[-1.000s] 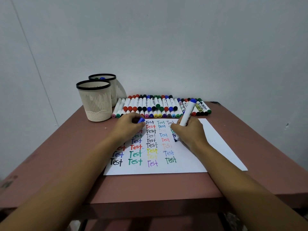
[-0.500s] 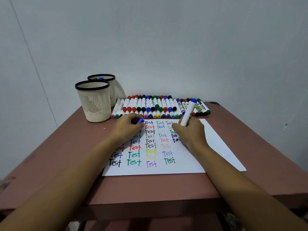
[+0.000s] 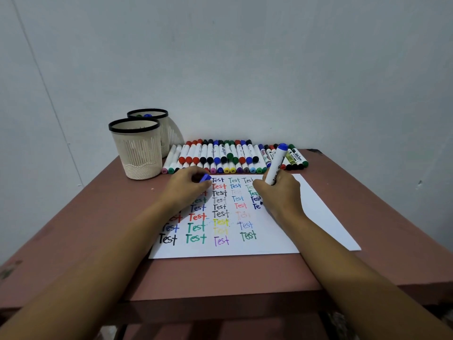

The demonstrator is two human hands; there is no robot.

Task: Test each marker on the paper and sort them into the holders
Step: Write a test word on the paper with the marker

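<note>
Since the earlier frame: dark-blue "Te" (image 3: 256,206) added on the white paper sheet (image 3: 318,217), mid brown desk (image 3: 73,229). Right hand (image 3: 279,195) fingers clamped on the white blue-ended marker (image 3: 275,165), which tilts toward the desk's far edge. Left hand (image 3: 186,190) fingers pinch the blue marker cap (image 3: 204,178).

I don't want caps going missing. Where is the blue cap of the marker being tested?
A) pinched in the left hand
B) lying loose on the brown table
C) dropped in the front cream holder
A: the small blue plastic cap pokes out from the curled fingers of the left hand, while the right hand grips the white blue-ended marker over the white paper sheet.
</note>
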